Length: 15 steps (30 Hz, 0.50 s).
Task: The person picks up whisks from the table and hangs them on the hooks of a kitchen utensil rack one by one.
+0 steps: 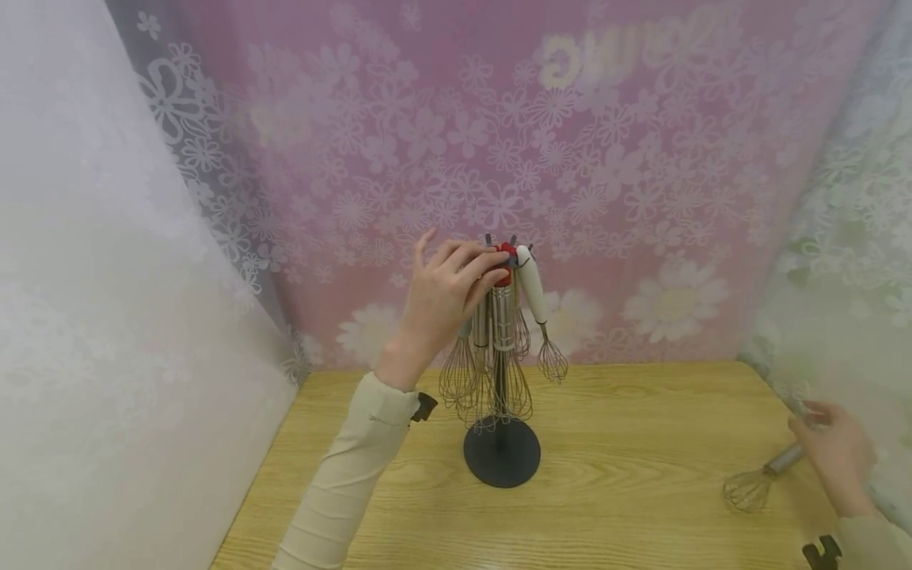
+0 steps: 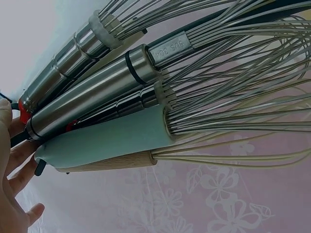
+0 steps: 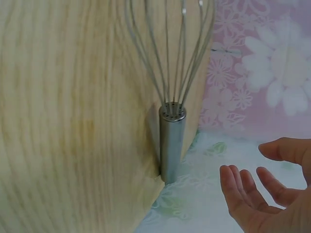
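A black stand (image 1: 502,453) with a round base holds several hanging whisks by their handles. At its top my left hand (image 1: 445,289) has thumb and forefinger about the red end of a silver-handled whisk (image 1: 503,317); the left wrist view shows that whisk (image 2: 63,63) beside others. Among them hang a mint-handled whisk (image 2: 107,138) and a white-handled one (image 1: 530,285). On the table's right side lies a small metal whisk (image 3: 171,141). My right hand (image 3: 267,189) is beside its handle, apart from it, fingers loosely bent with nothing between them.
The yellow wood-grain table (image 1: 627,491) ends at the right close to the lying whisk. A pink flowered curtain (image 1: 427,158) hangs behind the stand. Pale sheets stand to the left (image 1: 107,317) and right.
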Available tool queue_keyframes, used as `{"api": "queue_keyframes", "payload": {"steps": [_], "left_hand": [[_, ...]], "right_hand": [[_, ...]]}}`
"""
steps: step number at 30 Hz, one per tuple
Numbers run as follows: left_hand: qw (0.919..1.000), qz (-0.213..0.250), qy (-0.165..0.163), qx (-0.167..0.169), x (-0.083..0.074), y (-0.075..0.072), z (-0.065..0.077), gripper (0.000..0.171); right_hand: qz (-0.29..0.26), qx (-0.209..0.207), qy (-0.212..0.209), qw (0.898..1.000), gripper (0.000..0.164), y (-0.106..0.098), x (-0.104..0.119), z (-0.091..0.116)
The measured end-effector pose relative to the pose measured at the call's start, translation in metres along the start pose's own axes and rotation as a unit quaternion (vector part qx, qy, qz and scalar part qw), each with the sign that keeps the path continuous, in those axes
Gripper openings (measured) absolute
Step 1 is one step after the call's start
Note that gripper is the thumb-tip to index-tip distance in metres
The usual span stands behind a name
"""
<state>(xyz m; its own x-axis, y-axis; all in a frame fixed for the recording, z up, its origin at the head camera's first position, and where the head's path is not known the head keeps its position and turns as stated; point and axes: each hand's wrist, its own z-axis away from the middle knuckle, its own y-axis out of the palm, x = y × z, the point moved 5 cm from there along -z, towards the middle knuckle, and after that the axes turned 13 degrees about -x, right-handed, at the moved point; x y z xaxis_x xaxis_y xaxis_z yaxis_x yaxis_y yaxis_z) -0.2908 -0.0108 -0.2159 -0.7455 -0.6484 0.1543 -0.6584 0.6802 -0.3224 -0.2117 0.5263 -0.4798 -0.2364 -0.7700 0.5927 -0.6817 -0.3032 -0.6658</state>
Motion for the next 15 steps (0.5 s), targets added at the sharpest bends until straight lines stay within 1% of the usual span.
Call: {"api": "queue_keyframes", "payload": {"steps": [3, 9, 11, 15], "left_hand": [[1.0000, 0.001, -0.003, -0.001, 0.000, 0.001, 0.001, 0.028], [1.0000, 0.004, -0.004, -0.007, 0.000, 0.001, 0.001, 0.028], [0.9999, 0.006, -0.004, -0.009, 0.000, 0.001, 0.000, 0.027], [0.9999, 0.008, -0.005, -0.010, 0.000, 0.002, 0.000, 0.027]], "right_hand": [[0.002, 0.022, 0.005, 1.000, 0.048, 0.003, -0.007, 0.002], [0.031, 0.053, 0.012, 0.998, 0.050, 0.007, -0.017, 0.004], [0.039, 0.073, 0.015, 0.996, 0.054, 0.009, -0.018, 0.005], [0.046, 0.134, 0.031, 0.989, 0.063, 0.014, -0.022, 0.008]]}}
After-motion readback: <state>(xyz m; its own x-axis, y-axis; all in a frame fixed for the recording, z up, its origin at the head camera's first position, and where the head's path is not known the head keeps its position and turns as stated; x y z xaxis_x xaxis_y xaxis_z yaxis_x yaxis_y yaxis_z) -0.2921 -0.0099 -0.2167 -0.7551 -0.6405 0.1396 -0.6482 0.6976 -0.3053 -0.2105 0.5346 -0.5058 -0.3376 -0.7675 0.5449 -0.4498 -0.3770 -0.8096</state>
